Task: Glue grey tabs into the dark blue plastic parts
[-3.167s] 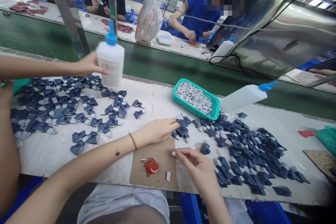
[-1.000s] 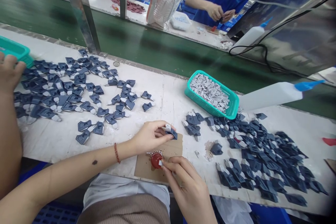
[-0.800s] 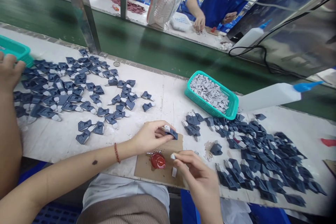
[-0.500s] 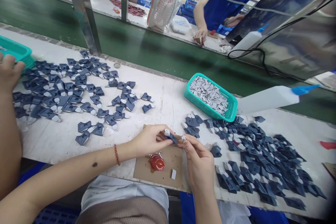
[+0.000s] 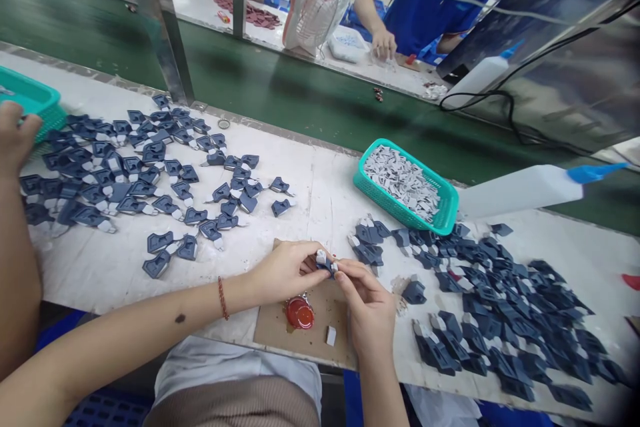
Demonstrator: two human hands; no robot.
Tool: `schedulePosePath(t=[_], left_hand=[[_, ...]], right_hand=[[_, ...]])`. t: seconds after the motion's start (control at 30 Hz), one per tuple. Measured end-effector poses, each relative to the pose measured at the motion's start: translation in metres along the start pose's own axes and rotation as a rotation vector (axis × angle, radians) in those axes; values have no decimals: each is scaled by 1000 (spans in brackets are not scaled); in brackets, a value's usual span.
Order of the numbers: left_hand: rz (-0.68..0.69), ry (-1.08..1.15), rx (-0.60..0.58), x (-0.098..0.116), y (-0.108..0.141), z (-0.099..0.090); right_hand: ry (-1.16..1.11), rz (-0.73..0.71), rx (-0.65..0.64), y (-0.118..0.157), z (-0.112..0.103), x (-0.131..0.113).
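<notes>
Between the fingers of my left hand point(image 5: 293, 268) is a small dark blue plastic part point(image 5: 326, 265) with a white-grey end piece. My right hand point(image 5: 367, 300) pinches a small white-grey piece point(image 5: 335, 268) against the blue part's right end. Below my hands lies a piece of brown cardboard point(image 5: 320, 310). On it sit a shallow holder of glossy red liquid point(image 5: 300, 312) and one loose grey-white piece point(image 5: 331, 335). A single blue part point(image 5: 414, 291) rests just right of my right hand.
Blue parts lie in a left pile point(image 5: 133, 167) and a right pile point(image 5: 495, 307). A green basket point(image 5: 367, 185) holds small grey pieces. Behind it leans a white bottle point(image 5: 525, 190) with a blue nozzle. Another person's hand point(image 5: 17, 140) is by the left green basket point(image 5: 37, 97). Co-workers sit across the green belt point(image 5: 250, 93).
My right hand has moved left, bringing the small white-grey piece up to the blue part. Across the belt, the co-worker's hand has shifted, and a small reddish clump now lies on the belt.
</notes>
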State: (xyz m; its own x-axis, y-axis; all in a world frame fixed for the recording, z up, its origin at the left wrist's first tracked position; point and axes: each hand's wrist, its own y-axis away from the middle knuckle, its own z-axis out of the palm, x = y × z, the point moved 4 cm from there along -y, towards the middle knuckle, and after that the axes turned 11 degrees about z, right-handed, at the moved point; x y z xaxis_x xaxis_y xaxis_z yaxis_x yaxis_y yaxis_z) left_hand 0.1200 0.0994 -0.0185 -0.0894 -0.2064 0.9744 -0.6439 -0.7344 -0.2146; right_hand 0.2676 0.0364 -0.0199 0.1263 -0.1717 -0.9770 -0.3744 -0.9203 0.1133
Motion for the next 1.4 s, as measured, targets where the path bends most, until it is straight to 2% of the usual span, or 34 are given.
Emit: schedulePosePath(t=[0.27, 0.8, 1.1, 1.2, 1.27, 1.4], left_hand=[[23, -14, 6, 1, 2, -1], [227, -109, -59, 12, 2, -3], [137, -116, 2, 9, -1, -3], [114, -154, 25, 7, -2, -6], [112, -215, 43, 7, -4, -12], [106, -411, 73, 6, -9, -32]], right_hand=[[11, 3, -45, -1, -1, -1], [-69, 103, -139, -9, -1, -5], [11, 65, -115, -4, 2, -6], [80, 60, -76, -2, -3, -9], [142, 47, -6, -7, -13, -15], [296, -20, 219, -42, -47, -37]])
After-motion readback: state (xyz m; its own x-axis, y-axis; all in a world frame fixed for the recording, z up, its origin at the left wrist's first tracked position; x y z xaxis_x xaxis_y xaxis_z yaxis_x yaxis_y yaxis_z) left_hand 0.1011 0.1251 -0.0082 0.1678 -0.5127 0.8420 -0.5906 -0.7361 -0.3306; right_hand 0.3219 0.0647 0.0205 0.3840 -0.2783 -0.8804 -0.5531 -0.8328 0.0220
